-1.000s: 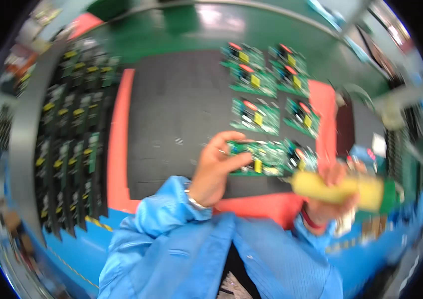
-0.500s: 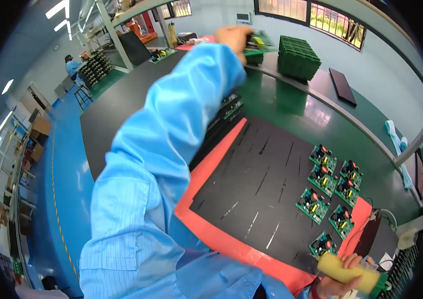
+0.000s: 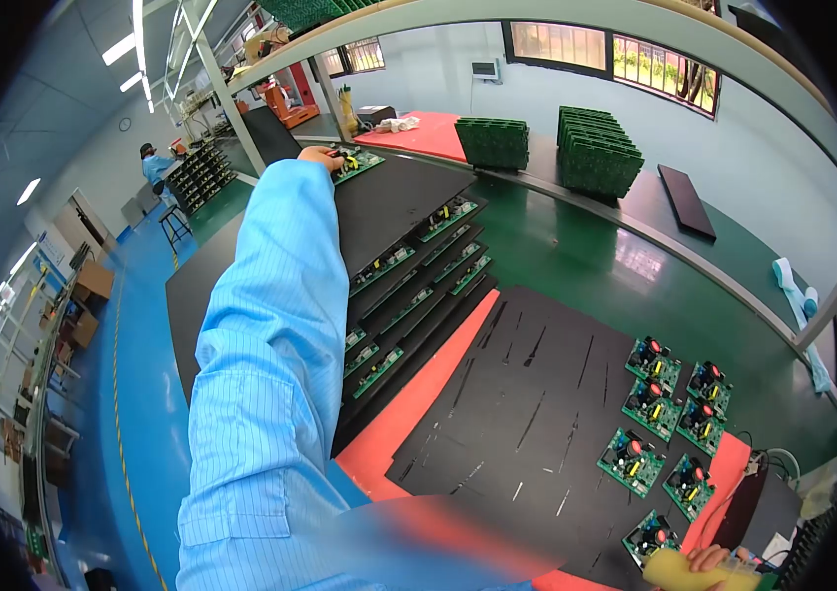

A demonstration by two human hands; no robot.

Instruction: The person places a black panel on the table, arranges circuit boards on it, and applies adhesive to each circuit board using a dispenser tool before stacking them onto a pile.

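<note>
My left hand [image 3: 320, 156] reaches far forward, its fingers on the edge of a green circuit board [image 3: 359, 164] at the far end of a black sheet [image 3: 399, 202]. That sheet tops a stack of black layers with boards between them. Low at the right, my right hand [image 3: 709, 559] is wrapped round a yellow bottle [image 3: 679, 571], partly cut off by the frame. Near it lies a circuit board [image 3: 651, 537], one of several in two rows on the nearer black sheet [image 3: 507, 433].
Green racks [image 3: 492, 144] stand beyond the stack, near a red mat [image 3: 428, 133]. A dark slab [image 3: 686, 202] lies at the back right. A metal frame bar [image 3: 655, 236] crosses the view. Another person [image 3: 155, 169] is far off at the left.
My left hand has moved left and down with the board, from above the green racks to the stack's far end. The yellow bottle and my right hand sit lower in view.
</note>
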